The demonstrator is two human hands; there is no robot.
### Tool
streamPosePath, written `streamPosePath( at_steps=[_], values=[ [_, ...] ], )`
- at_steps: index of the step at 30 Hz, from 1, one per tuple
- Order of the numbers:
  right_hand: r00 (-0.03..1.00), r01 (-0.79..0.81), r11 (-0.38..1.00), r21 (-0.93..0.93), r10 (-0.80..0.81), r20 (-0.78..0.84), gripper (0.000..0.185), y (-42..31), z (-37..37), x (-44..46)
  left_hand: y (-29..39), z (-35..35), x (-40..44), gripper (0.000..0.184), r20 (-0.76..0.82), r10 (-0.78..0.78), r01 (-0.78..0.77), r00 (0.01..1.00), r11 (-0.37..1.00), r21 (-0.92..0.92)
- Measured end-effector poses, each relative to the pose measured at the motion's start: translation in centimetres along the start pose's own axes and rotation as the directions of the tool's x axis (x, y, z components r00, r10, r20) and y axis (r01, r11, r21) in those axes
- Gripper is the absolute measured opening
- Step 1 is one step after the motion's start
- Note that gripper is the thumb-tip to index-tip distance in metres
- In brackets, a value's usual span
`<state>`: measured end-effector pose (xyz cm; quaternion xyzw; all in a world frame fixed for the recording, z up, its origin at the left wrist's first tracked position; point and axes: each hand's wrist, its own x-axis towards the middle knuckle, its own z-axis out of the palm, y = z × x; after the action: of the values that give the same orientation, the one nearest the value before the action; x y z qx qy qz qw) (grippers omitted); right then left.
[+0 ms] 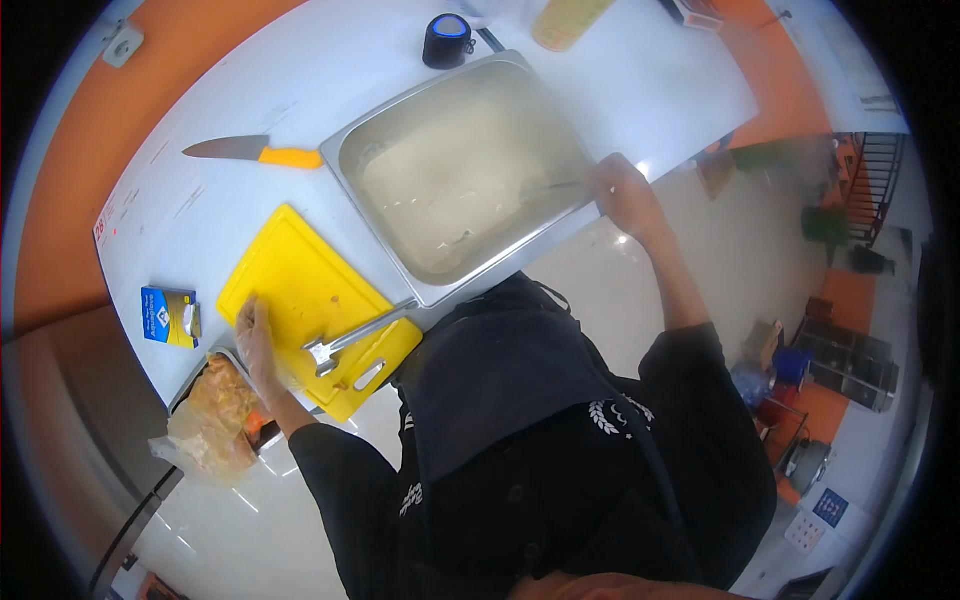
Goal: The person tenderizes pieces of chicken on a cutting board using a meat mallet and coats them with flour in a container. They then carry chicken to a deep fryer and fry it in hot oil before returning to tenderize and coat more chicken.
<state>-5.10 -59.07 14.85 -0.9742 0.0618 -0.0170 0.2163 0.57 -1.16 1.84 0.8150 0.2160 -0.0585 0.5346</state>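
A deep steel pan (385,235) holds a pale, creamy liquid (450,160). My right hand (622,198) is closed at the pan's right rim, around a thin metal utensil (562,186) that reaches into the liquid; its working end is hidden. My left hand (254,340), in a clear glove, lies with fingers stretched out at the left edge of a yellow cutting board (290,270). On that board rests a metal meat mallet (350,337), its handle end near the pan's corner. Small scraps lie beside the mallet.
A yellow-handled knife (290,157) lies left of the pan. A blue and yellow box (168,316) sits near the table's left edge, above a plastic bag of food (215,420). Behind the pan stand a black round device (447,42) and a yellowish container (568,22).
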Motion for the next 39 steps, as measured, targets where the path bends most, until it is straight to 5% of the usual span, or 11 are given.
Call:
streamPosePath(
  at_steps=[8,14,17,23,26,32,39],
  values=[
    [0.991,0.078,0.996,-0.032,-0.074,0.109,0.019,0.4,-0.6,0.0,0.3,0.0,0.0,0.040,-0.023,0.015,-0.013,1.000,0.996,0.089],
    [0.932,0.325,0.902,-0.284,-0.254,0.258,0.020,0.6,-0.7,0.9,0.4,0.3,-0.3,0.038,-0.032,0.025,-0.024,0.999,0.999,0.024],
    [0.972,0.171,0.932,-0.319,-0.106,0.212,0.020,-3.6,-2.7,2.1,0.8,-0.3,-0.2,0.038,0.046,0.028,-0.033,0.999,0.993,0.111],
    [0.860,0.510,0.832,-0.219,-0.484,0.161,0.017,-5.3,0.7,1.7,0.6,0.2,-0.2,0.037,-0.004,-0.025,0.025,1.000,1.000,0.002],
    [0.833,0.506,0.836,-0.211,-0.411,0.370,0.016,-6.6,2.6,1.3,1.6,0.5,-0.9,0.037,-0.052,-0.016,0.017,0.999,1.000,0.021],
    [0.817,0.575,0.798,-0.182,-0.549,0.175,0.018,-7.4,2.7,0.9,2.0,0.3,-0.8,0.039,-0.020,0.050,-0.047,0.999,0.992,0.120],
    [0.839,0.525,0.830,-0.185,-0.468,0.279,0.015,-9.1,2.6,1.3,0.2,-0.3,0.0,0.041,0.018,0.036,-0.037,0.999,0.999,0.037]
  ],
)
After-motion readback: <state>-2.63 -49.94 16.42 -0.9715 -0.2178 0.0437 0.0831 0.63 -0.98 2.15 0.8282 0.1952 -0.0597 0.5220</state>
